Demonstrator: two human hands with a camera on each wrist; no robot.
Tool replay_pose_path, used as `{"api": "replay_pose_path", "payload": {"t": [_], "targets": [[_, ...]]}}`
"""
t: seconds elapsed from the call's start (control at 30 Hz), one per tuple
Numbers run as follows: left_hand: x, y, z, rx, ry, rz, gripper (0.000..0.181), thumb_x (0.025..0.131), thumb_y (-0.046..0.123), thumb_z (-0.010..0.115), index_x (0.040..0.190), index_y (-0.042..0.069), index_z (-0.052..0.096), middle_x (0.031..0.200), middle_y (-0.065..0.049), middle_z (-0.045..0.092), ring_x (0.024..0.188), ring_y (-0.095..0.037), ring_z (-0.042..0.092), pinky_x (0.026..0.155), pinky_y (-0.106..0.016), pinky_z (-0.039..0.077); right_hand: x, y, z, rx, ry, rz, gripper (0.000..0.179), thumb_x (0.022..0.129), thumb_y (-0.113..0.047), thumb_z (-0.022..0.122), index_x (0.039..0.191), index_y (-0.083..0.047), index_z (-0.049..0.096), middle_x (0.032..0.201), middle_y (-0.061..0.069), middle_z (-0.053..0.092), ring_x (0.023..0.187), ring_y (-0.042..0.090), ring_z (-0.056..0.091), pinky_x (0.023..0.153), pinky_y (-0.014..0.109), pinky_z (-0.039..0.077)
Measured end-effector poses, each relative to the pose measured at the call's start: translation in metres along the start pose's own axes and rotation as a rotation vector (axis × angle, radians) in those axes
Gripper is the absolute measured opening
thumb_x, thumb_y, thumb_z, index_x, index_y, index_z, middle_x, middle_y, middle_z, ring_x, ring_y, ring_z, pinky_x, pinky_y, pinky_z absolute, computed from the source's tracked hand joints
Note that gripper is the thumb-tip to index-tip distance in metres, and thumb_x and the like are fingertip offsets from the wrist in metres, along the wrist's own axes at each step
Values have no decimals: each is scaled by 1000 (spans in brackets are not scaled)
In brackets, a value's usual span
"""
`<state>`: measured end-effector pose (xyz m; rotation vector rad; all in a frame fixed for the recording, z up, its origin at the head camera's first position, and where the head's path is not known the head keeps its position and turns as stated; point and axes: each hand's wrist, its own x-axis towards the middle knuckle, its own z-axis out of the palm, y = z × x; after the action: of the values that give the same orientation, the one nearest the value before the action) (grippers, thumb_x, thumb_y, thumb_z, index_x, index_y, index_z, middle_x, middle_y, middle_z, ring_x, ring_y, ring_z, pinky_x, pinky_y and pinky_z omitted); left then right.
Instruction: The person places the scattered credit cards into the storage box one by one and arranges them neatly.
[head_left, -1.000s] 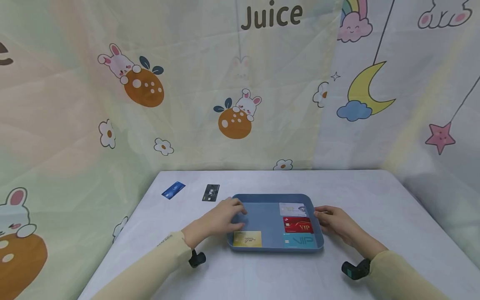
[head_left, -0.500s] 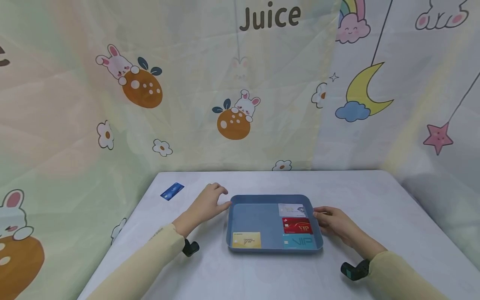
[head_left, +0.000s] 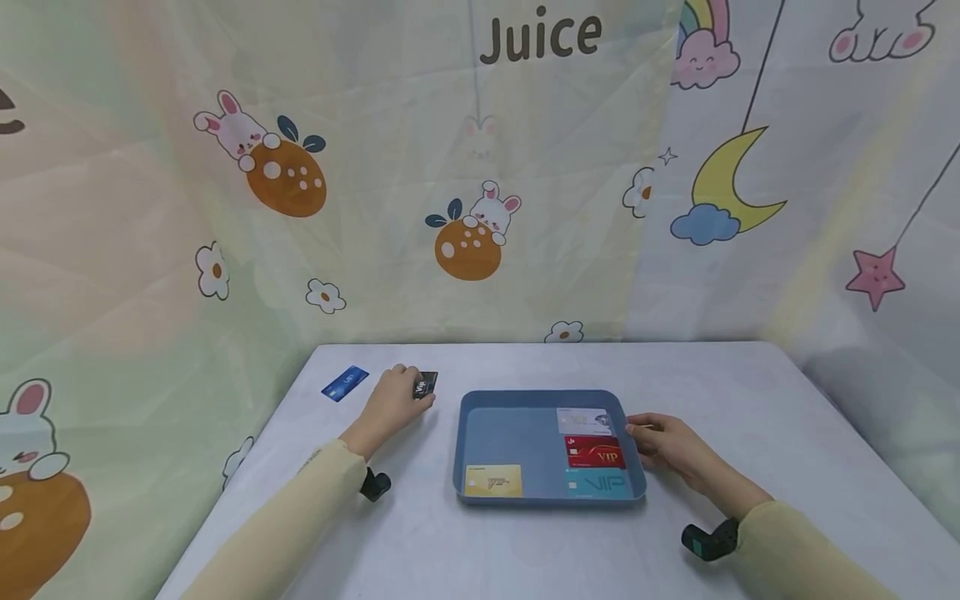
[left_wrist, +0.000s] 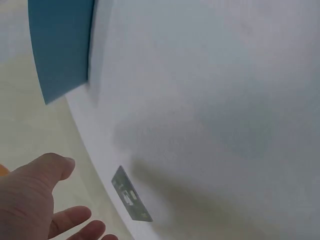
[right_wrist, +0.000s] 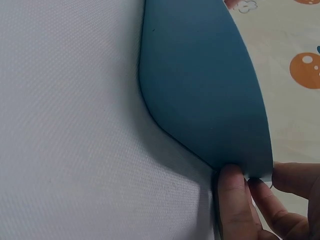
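looks like the step here is picking up the black card (head_left: 426, 384), which lies on the desk (head_left: 540, 550) near its far edge, beyond the left side of the tray (head_left: 510, 429). left hand (head_left: 390, 407) is right over it, thumb and fingers spread, nothing held; left wrist view shows a gap to the card. right hand (head_left: 671, 446) touches the tray's right side, but i can't tell if it's really pinching the rim or just leaning on it

imo thin cards are a pain to pinch flat, so i'd get thumb and fingertips on opposite edges, squeeze till it bows a bit, then lift. watch you don't shove it toward the far edge, and keep the right hand light so the tray doesn't slide
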<state>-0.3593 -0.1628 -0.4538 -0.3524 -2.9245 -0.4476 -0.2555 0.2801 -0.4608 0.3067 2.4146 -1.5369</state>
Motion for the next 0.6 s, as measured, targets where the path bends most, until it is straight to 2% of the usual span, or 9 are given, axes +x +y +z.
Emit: {"api": "replay_pose_path", "payload": {"t": [0.33,0.6], "targets": [[12,-9,10,-3,-31,-91,52,90,41,74,117,-3,65,112,-20,62,101,-33,59,92,-48,52,2,-1,0,9,5,22,58,106,-29,59,148,8,44,142,35,51,105,26,66,85,32,61],[16,-11,19,20,-57,-167,65,89,42,74,123,-13,61,114,-27,62,101,-39,60,91,-52,52,3,2,1,-14,1,12,58,106,-28,59,148,8,44,144,36,51,110,31,66,86,32,61]]}}
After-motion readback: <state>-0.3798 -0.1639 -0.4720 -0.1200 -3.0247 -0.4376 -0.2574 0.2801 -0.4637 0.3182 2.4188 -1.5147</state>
